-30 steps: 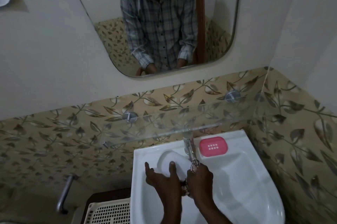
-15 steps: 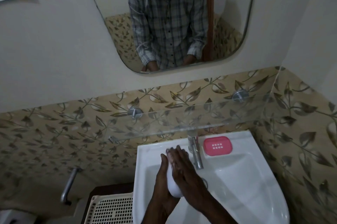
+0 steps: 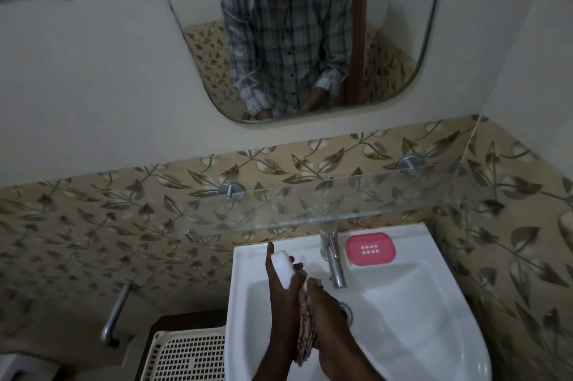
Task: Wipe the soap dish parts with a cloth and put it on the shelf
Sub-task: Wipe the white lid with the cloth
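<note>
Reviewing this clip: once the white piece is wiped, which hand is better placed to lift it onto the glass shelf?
Left, probably. The left hand already grips the white soap dish part, raised over the sink just under the glass shelf. The right hand sits lower, pressing the patterned cloth.

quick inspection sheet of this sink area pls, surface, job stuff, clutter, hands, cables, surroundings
surface: white sink, basin bare, tap at the back.
job's things: white soap dish part held upright over the basin; pink slotted part on the sink ledge right of the tap; patterned cloth between the hands; glass shelf bare.
clutter: nothing seen.
hands: left hand grips the white part; right hand presses the cloth.
cables: nothing seen.
surroundings: mirror, leaf tiles, perforated basket left of the sink.
</note>
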